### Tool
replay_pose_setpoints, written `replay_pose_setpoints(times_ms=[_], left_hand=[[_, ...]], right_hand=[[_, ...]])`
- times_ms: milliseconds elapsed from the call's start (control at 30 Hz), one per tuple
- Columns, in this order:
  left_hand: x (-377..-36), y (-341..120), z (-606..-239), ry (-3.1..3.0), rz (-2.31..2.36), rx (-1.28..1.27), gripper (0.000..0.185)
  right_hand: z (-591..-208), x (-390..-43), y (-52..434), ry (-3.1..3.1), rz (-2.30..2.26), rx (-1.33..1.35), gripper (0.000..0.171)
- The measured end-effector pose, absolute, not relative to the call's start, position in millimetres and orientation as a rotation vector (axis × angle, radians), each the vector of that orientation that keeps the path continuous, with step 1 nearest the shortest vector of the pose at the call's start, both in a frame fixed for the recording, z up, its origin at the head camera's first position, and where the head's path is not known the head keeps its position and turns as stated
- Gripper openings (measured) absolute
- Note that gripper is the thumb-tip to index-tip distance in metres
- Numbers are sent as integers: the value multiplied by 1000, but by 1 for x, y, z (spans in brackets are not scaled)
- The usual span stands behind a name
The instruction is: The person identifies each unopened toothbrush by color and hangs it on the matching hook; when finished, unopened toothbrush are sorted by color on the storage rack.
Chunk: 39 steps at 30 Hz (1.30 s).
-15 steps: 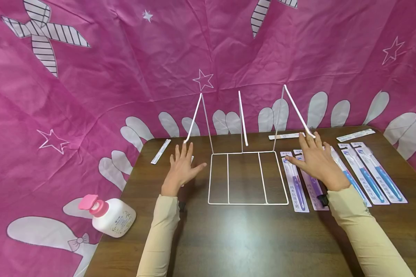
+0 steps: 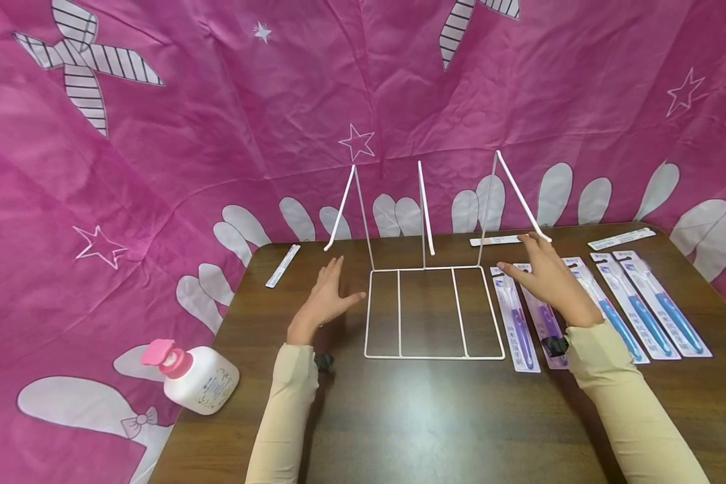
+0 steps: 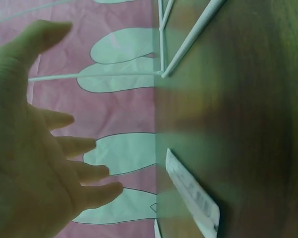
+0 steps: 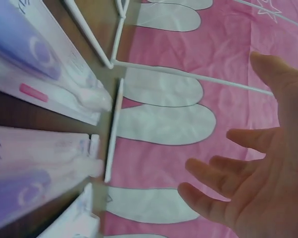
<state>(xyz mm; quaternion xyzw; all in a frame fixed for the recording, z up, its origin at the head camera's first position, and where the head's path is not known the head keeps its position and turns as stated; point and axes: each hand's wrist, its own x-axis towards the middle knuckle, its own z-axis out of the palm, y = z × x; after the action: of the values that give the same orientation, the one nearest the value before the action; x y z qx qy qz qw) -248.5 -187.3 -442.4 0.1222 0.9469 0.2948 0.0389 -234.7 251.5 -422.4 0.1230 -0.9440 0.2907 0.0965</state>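
Observation:
On the table stands a white wire rack (image 2: 434, 358) with a flat divided base and three slanted prongs rising at the back. My left hand (image 2: 323, 299) hovers left of the rack, thumb spread from the fingers, holding nothing; in the left wrist view its palm (image 3: 35, 163) shows bare. My right hand (image 2: 553, 282) hangs over the packaged toothbrushes (image 2: 521, 336), near the rack's right prong, fingers apart and nothing held. In the right wrist view, purple toothbrush packs (image 4: 32, 49) lie below and beside this hand.
Blue toothbrush packs (image 2: 665, 306) lie farther right. Thin white packets lie on the table: one at the left (image 2: 283, 266), one behind the rack (image 2: 495, 240), one at the back right (image 2: 621, 238). A white pump bottle (image 2: 202, 383) stands front left. A pink cloth (image 2: 278, 107) hangs behind.
Both hands have turned from palm-down toward palms facing inward, staying in nearly the same places. The rack, toothbrush packs and bottle have not moved on the table.

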Motion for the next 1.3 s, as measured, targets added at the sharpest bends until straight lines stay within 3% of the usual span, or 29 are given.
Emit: replay_pose_setpoints(times_ms=[333,667,1300], left_hand=[[-247,-178,-453,2878,960,430,67],[-246,-161,-459,2870,979,471,51],[-240,-153,-472,2884,877,421,41]], right_hand=[[-444,-244,242,-2920,781,356,55],[-454,-249,243,-3005,723,219,26],[-448,-264,240,-3167,620,37,29]])
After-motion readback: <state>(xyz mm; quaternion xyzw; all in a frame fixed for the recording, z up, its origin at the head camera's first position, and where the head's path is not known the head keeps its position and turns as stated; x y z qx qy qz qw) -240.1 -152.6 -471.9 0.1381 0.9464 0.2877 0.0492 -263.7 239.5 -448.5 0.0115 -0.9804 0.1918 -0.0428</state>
